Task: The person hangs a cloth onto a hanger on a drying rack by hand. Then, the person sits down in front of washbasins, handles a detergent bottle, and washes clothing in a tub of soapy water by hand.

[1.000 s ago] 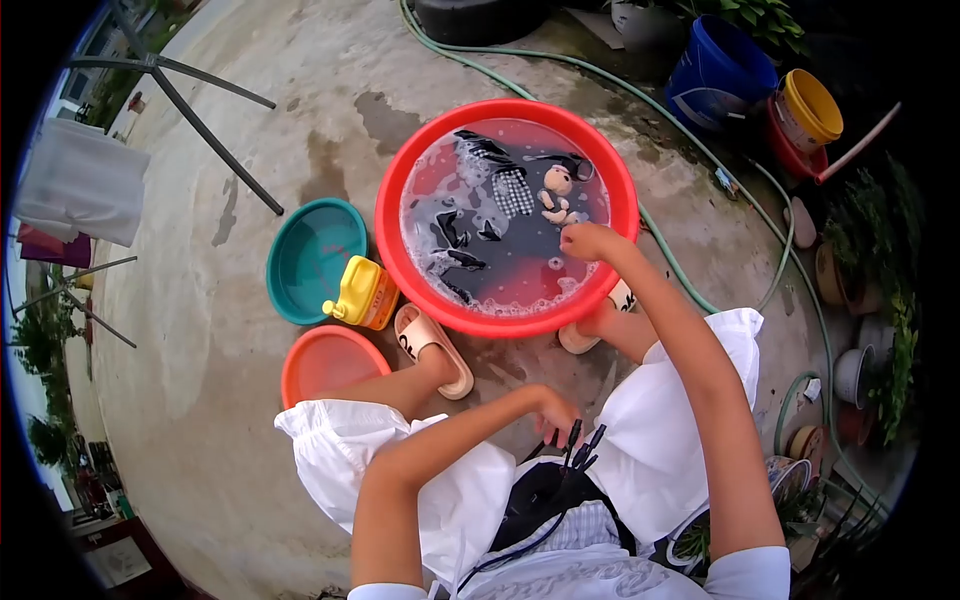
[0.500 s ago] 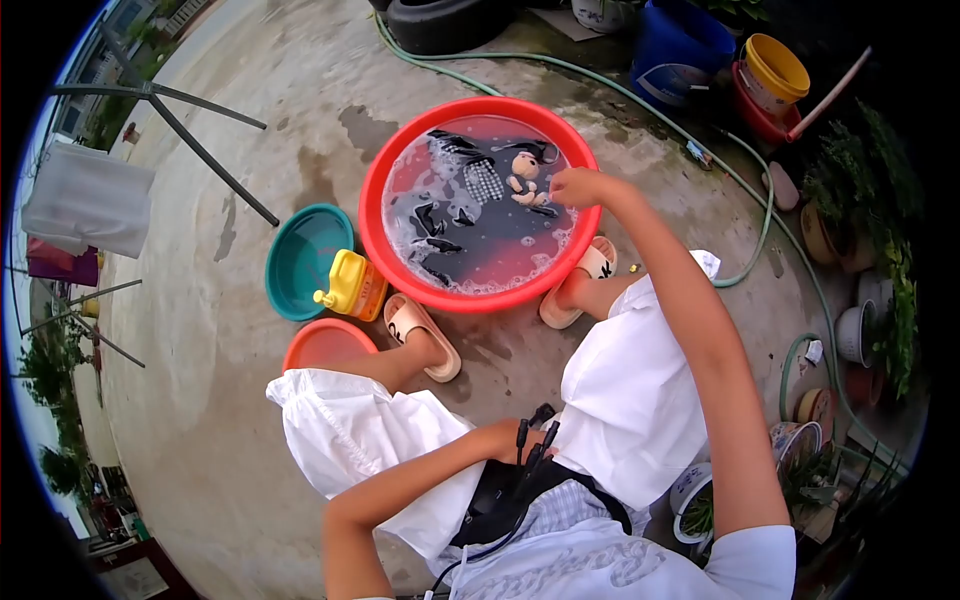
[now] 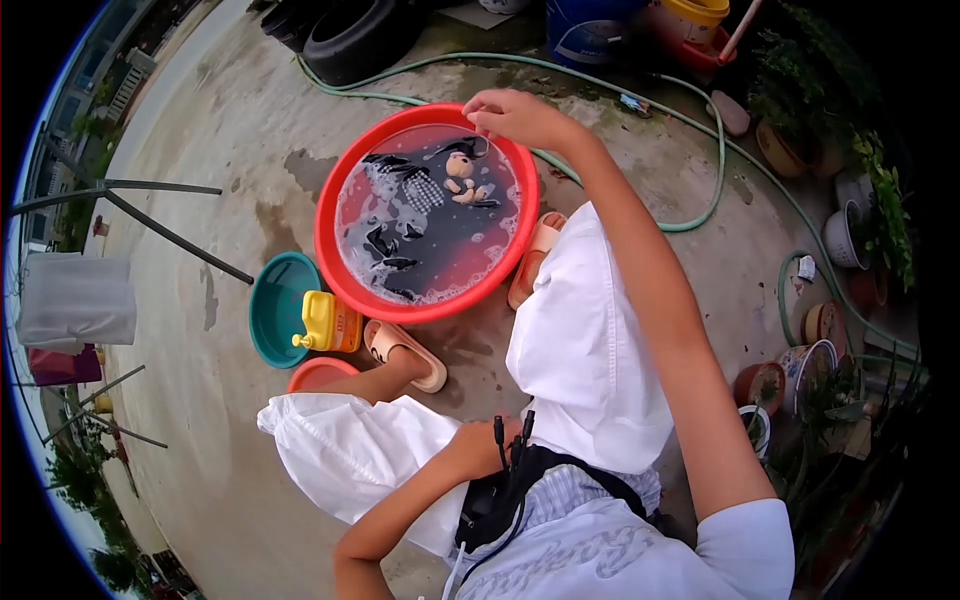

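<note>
1. Head view: my right hand [image 3: 508, 117] is over the far rim of the red tub [image 3: 326, 222], palm down, with the fingers bent and close together. I cannot tell whether the fingertips pinch anything or whether they touch the rim.
2. Just below my fingers, at the tub's far side, a piece of black cloth [image 3: 468, 147] lies in the soapy water [image 3: 440, 245].
3. Next to that cloth, a small plush toy [image 3: 459, 165] with a pale head and limbs lies in the water, inside the tub.
4. Beside the toy is a black-and-white checked cloth [image 3: 422, 192]; nearer the tub's left side, dark folds [image 3: 380, 240] break the surface among the foam.
5. My left hand [image 3: 487, 445] is at my lap, by the black waist bag [image 3: 485, 512]. Cables [image 3: 514, 450] partly cover it, so I cannot tell how far open it is or whether it grips anything.
6. My sandalled feet are on either side of the tub's near part, on the concrete ground [image 3: 200, 440].
7. Left of the tub are a teal basin [image 3: 262, 325], a yellow jug [image 3: 318, 322] and an orange basin [image 3: 322, 374].
8. Beyond the tub, a green hose [image 3: 560, 62] curves across the ground.
</note>
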The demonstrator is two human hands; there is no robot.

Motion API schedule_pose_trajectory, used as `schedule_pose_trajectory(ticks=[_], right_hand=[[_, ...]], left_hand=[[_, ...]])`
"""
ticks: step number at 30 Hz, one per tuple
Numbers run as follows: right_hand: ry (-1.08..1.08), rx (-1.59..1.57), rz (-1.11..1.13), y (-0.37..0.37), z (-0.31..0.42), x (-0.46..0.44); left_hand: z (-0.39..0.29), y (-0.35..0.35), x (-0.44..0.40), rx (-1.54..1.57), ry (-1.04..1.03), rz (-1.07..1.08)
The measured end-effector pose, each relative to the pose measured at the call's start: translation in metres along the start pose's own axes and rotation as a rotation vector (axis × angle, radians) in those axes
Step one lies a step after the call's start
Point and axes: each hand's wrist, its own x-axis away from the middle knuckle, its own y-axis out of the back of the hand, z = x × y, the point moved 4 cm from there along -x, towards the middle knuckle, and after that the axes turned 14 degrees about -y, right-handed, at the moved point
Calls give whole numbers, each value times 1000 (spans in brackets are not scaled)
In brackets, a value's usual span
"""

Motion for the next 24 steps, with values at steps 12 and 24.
schedule_pose_trajectory(ticks=[12,24], right_hand=[[-821,95,-254,-57,-344,143],[-735,123,-81,-213,-354,125]], left_hand=[[75,156,-13,-304,443,-398],[166,106,-41,64,491,-199]])
